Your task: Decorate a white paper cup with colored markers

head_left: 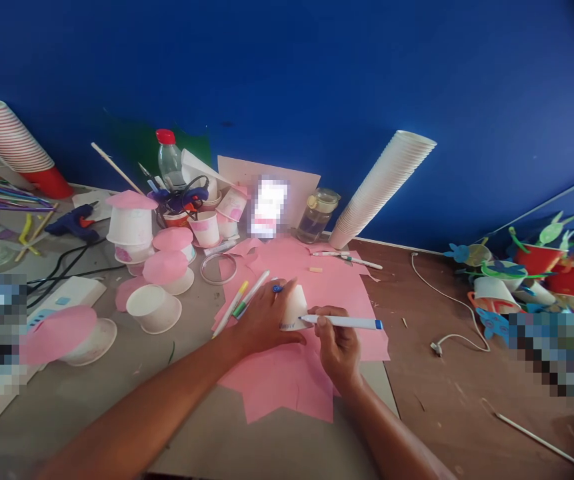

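My left hand (pixel 267 320) grips a small white paper cup (pixel 295 308) on its side, above a sheet of pink paper (pixel 279 383). My right hand (pixel 337 343) holds a white marker (pixel 344 322) with a blue end, its tip at the cup's wall. The fingers of my left hand hide part of the cup. A blue ring (pixel 277 288) sits on a finger of my left hand. Several thin markers (pixel 241 303) lie on the pink paper just beyond that hand.
White cups with pink paper tops (pixel 154 293) stand left of the paper, near a glue gun (pixel 74 223) and power strip (pixel 67 300). Tall white cup stacks (pixel 381 190) lean on the blue wall. Decorated red cups (pixel 531 260) sit at right.
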### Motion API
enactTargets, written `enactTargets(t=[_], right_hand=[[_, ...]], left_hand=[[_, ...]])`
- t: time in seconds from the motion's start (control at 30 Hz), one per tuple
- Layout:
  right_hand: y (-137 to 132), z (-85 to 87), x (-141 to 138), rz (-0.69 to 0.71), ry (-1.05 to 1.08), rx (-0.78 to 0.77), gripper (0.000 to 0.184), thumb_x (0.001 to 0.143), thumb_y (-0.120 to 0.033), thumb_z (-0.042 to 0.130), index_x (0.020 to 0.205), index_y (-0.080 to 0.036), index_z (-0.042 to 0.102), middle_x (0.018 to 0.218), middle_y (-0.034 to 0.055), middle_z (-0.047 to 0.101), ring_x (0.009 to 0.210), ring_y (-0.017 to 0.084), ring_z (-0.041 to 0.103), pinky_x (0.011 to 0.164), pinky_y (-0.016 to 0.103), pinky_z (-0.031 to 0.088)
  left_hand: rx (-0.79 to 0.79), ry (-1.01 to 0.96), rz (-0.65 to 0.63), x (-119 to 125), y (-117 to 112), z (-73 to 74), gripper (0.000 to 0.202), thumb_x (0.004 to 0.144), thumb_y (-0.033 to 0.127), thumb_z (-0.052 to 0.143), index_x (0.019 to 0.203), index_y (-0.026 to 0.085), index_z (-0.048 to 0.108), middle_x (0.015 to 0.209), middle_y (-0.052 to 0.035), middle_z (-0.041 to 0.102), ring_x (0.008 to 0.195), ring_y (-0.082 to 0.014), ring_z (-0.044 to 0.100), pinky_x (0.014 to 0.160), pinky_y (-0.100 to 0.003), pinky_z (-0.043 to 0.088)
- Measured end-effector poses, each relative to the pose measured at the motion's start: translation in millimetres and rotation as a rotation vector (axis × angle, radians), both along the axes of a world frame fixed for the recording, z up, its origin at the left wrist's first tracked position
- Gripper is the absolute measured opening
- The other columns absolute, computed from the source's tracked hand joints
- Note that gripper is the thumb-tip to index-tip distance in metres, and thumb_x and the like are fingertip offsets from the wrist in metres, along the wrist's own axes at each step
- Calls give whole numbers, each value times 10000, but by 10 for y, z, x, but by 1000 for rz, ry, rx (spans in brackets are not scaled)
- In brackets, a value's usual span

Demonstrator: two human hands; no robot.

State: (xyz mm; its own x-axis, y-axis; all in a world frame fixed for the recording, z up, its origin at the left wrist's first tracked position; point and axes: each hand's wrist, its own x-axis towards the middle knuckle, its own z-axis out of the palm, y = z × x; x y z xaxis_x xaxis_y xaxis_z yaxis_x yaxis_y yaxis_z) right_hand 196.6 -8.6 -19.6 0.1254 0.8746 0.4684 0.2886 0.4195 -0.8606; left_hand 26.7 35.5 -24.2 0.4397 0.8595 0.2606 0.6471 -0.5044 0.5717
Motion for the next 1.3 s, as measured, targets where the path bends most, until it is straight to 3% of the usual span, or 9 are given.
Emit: enactTargets(t=[1.3], right_hand=[[13,56,5,0,-71,12,146,936,-292,514,901,-205,626,808,44,666,647,158,610,568,288,505]], left_hand=[[6,-14,-17,2,13,-6,1174,566,659,805,1489,231,220,1387,-181,446,1293,-386,437,1038,-576,407]])
